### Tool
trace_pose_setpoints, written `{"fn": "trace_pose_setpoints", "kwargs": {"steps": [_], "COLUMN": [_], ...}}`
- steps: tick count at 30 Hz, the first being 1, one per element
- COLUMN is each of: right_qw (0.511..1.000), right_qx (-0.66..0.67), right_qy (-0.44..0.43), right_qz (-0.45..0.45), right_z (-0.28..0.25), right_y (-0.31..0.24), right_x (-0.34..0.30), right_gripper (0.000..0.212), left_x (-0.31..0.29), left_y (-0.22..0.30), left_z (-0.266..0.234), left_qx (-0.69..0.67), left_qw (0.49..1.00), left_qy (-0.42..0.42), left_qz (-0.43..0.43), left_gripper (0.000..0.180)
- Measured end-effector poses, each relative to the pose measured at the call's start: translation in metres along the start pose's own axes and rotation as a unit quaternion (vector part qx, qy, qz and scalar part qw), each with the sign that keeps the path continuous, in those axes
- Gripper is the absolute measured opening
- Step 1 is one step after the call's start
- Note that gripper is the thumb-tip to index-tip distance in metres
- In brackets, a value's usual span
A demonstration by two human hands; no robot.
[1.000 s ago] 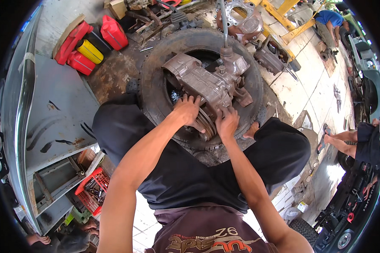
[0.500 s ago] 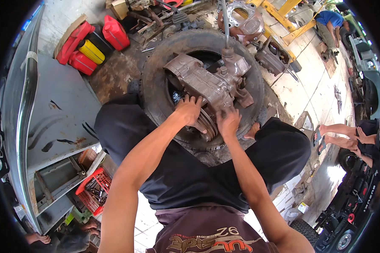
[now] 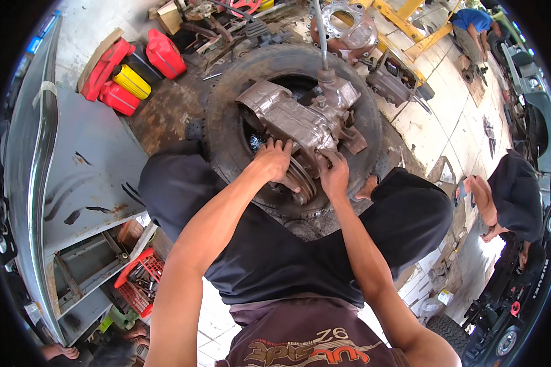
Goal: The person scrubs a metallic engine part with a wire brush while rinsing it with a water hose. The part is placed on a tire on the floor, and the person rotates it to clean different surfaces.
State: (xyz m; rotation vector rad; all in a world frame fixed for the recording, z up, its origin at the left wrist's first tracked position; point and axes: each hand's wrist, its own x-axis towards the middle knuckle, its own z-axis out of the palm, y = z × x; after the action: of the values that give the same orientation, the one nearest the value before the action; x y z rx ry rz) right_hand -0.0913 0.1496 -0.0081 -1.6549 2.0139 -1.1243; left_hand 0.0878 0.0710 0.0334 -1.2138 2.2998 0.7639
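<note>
A grimy metal gearbox (image 3: 294, 119) lies tilted across a tyre (image 3: 226, 79) that rests on the floor between my bent knees. A long lever rod (image 3: 319, 37) rises from its far end. At its near end is a round, grooved drum (image 3: 305, 191). My left hand (image 3: 274, 160) grips that drum, fingers over its upper rim and thumb along its face. My right hand (image 3: 333, 174) is at the housing's near right edge, just beside the drum, with its fingertips pinched together against the metal. Whatever small part may be between those fingertips is hidden.
Red, yellow and black jugs (image 3: 131, 82) stand far left, above a grey vehicle panel (image 3: 98, 165). A red basket of tools (image 3: 142, 278) sits lower left. More metal housings (image 3: 395, 79) lie far right by a yellow frame (image 3: 431, 40). Other people (image 3: 514, 196) are at the right.
My right hand's fingers have shifted slightly and drawn together against the housing edge. The left hand keeps its place on the drum. A person at the right has changed posture.
</note>
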Motion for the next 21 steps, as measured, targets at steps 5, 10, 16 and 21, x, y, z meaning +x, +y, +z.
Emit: {"fn": "trace_pose_setpoints", "kwargs": {"steps": [5, 10, 16, 21], "right_qw": [0.98, 0.986, 0.986, 0.986], "right_qx": [0.09, 0.04, 0.063, 0.091], "right_qy": [-0.104, -0.147, -0.153, -0.091], "right_qz": [0.144, 0.07, 0.018, 0.106], "right_z": [-0.037, -0.088, -0.111, -0.081], "right_y": [-0.013, -0.034, -0.042, -0.05], "right_x": [0.015, 0.038, 0.044, 0.037], "right_gripper": [0.023, 0.023, 0.024, 0.021], "left_x": [0.0, -0.018, -0.022, -0.001], "left_y": [0.014, 0.045, 0.072, 0.062], "left_z": [-0.011, -0.049, -0.052, -0.034], "left_qx": [0.028, -0.148, -0.377, -0.459], "left_qw": [0.999, 0.975, 0.905, 0.869], "left_qy": [0.027, 0.164, 0.18, 0.184], "left_qz": [-0.017, 0.03, 0.075, 0.028], "left_gripper": [0.123, 0.074, 0.052, 0.037]}}
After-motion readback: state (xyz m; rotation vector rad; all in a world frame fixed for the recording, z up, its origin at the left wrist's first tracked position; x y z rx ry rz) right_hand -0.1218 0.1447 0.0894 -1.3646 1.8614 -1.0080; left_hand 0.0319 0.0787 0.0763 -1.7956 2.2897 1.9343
